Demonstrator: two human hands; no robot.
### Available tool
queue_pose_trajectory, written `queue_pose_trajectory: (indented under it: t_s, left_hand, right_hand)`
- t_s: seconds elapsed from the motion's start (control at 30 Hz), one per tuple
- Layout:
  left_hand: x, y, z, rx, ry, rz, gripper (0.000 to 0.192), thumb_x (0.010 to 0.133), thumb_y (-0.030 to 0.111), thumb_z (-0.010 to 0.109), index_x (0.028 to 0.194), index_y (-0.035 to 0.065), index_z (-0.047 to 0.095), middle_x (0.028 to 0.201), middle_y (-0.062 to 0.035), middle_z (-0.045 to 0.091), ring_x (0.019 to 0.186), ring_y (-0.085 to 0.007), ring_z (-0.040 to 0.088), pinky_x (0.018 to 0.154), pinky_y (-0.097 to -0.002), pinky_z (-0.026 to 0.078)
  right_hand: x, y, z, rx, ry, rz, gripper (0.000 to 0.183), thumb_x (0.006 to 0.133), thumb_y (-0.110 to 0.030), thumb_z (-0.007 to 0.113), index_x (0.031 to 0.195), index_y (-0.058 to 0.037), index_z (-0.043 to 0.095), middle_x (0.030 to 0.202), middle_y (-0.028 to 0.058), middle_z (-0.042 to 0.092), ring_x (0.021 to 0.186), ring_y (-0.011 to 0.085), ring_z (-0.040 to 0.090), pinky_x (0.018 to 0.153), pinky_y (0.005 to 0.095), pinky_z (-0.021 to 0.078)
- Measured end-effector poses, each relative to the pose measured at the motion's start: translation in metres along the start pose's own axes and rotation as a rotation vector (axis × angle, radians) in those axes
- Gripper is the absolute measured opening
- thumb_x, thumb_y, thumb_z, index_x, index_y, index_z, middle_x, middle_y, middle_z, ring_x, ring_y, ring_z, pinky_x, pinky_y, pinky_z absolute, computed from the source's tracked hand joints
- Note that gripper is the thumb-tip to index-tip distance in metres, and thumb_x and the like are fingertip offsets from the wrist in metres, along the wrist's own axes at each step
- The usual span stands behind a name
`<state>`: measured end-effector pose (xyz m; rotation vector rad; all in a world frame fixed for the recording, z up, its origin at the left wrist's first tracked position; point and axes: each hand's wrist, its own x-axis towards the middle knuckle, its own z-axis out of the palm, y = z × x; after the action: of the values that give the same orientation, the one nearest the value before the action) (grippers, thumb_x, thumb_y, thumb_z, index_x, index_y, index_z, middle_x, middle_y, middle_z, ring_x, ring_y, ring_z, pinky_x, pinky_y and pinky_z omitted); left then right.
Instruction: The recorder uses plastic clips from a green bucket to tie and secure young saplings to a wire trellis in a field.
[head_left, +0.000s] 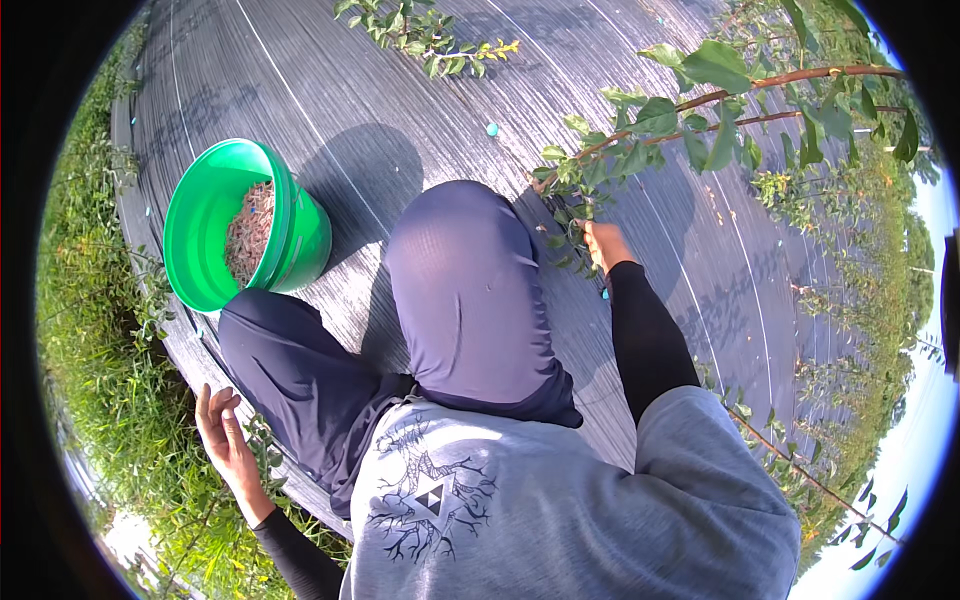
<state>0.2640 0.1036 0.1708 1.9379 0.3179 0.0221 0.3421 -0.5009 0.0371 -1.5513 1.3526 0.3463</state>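
Note:
My right hand (606, 246) reaches down beside my raised knee, its fingers curled closed at a low leafy shoot (576, 244) near the base of a young tree. The fingertips are partly hidden among the leaves. From that base a reddish-brown branch (705, 99) with broad green leaves leans away to the upper right. My left hand (231, 448) is held out over the grass at my other side, fingers apart, with nothing in it. A bright green plastic bucket (307, 232) stands tilted in view beyond my lower knee, holding many small pale-brown pieces (251, 232).
Black woven ground cover (315, 82) with white lines spreads under me. Tall grass (97, 300) borders it on the left. Another leafy branch (409, 34) hangs in at the top. Small turquoise bits (492, 129) lie on the cover. A thin branch (802, 465) crosses behind my right shoulder.

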Motion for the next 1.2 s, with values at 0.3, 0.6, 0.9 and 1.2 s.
queue_pose_trajectory:
  t_s: [0.3,0.6,0.9,1.2]
  left_hand:
    - [-0.006,-0.009,-0.003,-0.023,-0.007,0.001,0.039,0.091,0.013,0.044,0.129,0.0070,0.036,0.105,-0.0083,0.053,0.091,-0.0139,0.051,0.084,-0.0282,0.039]
    - [-0.006,-0.010,-0.006,-0.048,0.042,-0.004,0.040,0.091,0.014,0.045,0.129,0.0060,0.035,0.105,-0.0086,0.053,0.091,-0.0140,0.051,0.085,-0.0280,0.039]
    - [-0.006,-0.022,-0.009,-0.175,0.063,0.030,0.039,0.089,0.012,0.047,0.127,0.0046,0.037,0.103,-0.0095,0.054,0.093,-0.0156,0.053,0.084,-0.0291,0.041]
    - [-0.011,-0.001,-0.012,-0.147,0.084,0.073,0.038,0.089,0.012,0.048,0.125,0.0043,0.038,0.101,-0.0100,0.056,0.091,-0.0161,0.055,0.082,-0.0293,0.043]
  right_hand:
    - [0.019,0.022,-0.015,0.139,-0.141,0.034,0.024,0.083,-0.025,0.051,0.062,-0.0148,0.044,0.048,-0.0063,0.035,0.034,0.0048,0.026,0.031,0.0217,0.0204]
    - [0.003,0.029,-0.027,0.225,-0.144,0.048,0.018,0.076,-0.023,0.053,0.063,-0.0124,0.047,0.049,-0.0048,0.038,0.033,0.0057,0.027,0.031,0.0204,0.0209]
    - [-0.131,-0.013,-0.009,0.725,-0.298,-0.376,0.011,0.085,-0.020,0.050,0.081,-0.0098,0.050,0.060,-0.0047,0.040,0.041,0.0033,0.024,0.034,0.0183,0.0184]
    - [-0.321,-0.150,0.161,0.002,-0.686,-1.294,0.012,0.081,-0.006,0.053,0.090,0.0007,0.056,0.070,0.0015,0.054,0.059,0.0042,0.048,0.053,0.0179,0.0381]
